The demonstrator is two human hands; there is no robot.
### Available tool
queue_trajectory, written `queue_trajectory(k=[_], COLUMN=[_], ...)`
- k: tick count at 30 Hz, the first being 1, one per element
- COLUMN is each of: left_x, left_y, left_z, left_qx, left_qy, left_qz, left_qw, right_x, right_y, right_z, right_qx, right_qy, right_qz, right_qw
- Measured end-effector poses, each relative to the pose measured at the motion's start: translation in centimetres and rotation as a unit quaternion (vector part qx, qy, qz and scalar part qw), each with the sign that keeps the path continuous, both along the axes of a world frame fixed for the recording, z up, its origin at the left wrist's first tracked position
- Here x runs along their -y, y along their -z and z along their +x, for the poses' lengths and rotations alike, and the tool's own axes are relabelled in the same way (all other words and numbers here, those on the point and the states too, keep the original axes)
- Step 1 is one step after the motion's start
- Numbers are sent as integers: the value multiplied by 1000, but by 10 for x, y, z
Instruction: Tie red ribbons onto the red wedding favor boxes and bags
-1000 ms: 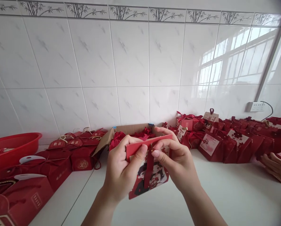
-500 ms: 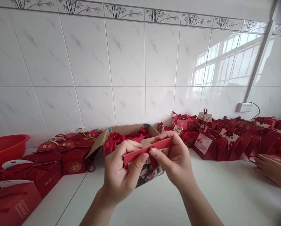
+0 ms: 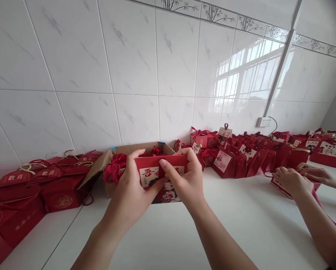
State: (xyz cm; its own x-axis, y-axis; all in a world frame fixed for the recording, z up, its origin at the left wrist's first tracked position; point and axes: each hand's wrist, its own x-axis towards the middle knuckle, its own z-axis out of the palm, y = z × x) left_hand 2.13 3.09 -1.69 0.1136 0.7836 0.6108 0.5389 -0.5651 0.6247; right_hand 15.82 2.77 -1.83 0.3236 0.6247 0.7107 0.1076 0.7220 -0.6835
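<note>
Between my hands is a red gift box point(image 3: 172, 191) with a cream printed front, dark lettering and a cartoon picture. My left hand point(image 3: 137, 180) grips its left side, fingers behind and thumb across the lower front. From the right, my right hand point(image 3: 185, 180) holds it, with the thumb pressed on the front near the top edge and the fingers behind. The box is held above the white table point(image 3: 162, 236). Just behind it stands an open cardboard carton point(image 3: 134, 145) of dark red ribbons point(image 3: 114, 168).
Red gift boxes point(image 3: 63, 195) line the left side. Rows of finished-looking red boxes point(image 3: 246, 161) stand along the wall at right. A co-worker's hands point(image 3: 294, 182) hold a red box with a ribbon at the right. A wall socket point(image 3: 263, 122) is above.
The view has swung to the right, showing more of the co-worker's hands. My box has tipped so its printed front faces me, and my right thumb now covers where a small gold fastener showed.
</note>
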Motion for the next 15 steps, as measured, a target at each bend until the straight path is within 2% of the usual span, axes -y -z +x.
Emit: queue_trajectory(k=[5, 9, 12, 15], left_x=[-6, -5, 5, 21], left_y=[-4, -10, -20, -30], left_z=[-10, -27, -40, -45], left_qx=[-24, -31, -32, 49], left_qy=[-20, -48, -33, -34], left_qz=[6, -38, -67, -54], left_qw=[999, 998, 997, 997], right_x=[-3, -3, -2, -1], right_y=[0, 0, -1, -1], right_z=[6, 15, 23, 30], right_qx=[18, 31, 72, 138], right_qy=[34, 39, 6, -70], right_qz=[2, -12, -30, -25], right_qw=[999, 999, 997, 988])
